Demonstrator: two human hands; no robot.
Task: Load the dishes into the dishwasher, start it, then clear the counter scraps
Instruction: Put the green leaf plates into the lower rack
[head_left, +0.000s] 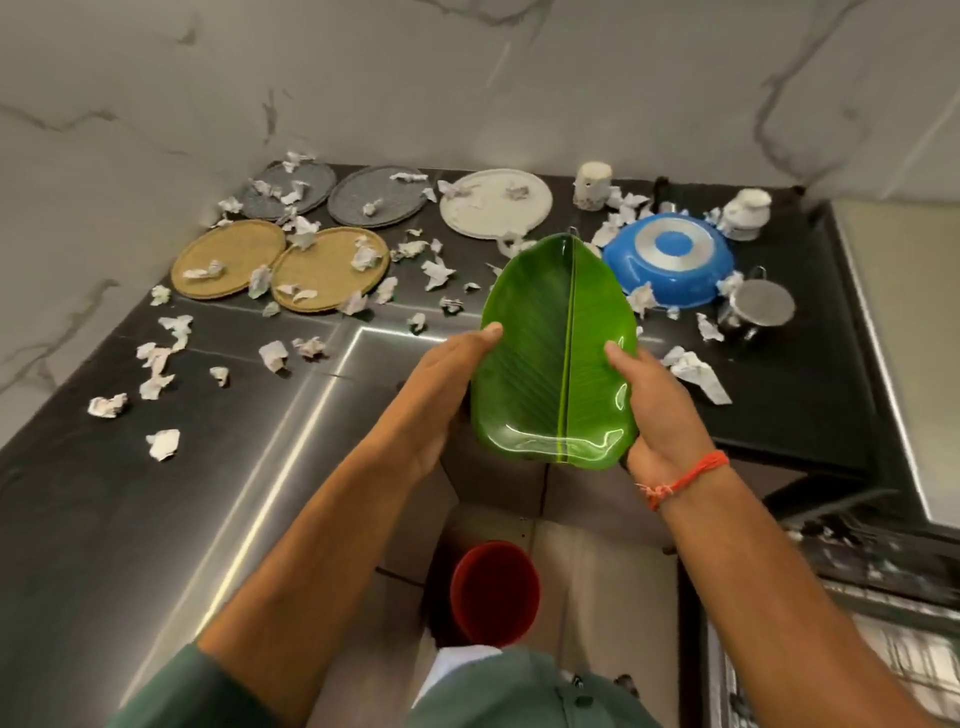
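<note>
Head view, item by item. Green leaf-shaped plate (556, 353): held up off the counter between my two hands, long axis running away from me, pointed tip at the far end, rounded end toward my body, upper face turned to me. My left hand (441, 395) clasps its left edge, thumb on top; my right hand (660, 410) clasps its right edge, thumb on the face. An orange thread band (685, 480) sits at the right wrist.

Beyond my left hand on the dark counter (78, 493): two tan round plates (228, 260), two grey ones (374, 195), one white plate (493, 205), each holding crumpled paper scraps (163, 444), with more strewn around.

Beyond my right hand: an upturned blue bowl (670, 265), a small steel vessel (763, 306) just beside it.

Below my hands, on the floor: a red bucket (493, 592); its contents cannot be made out.
</note>
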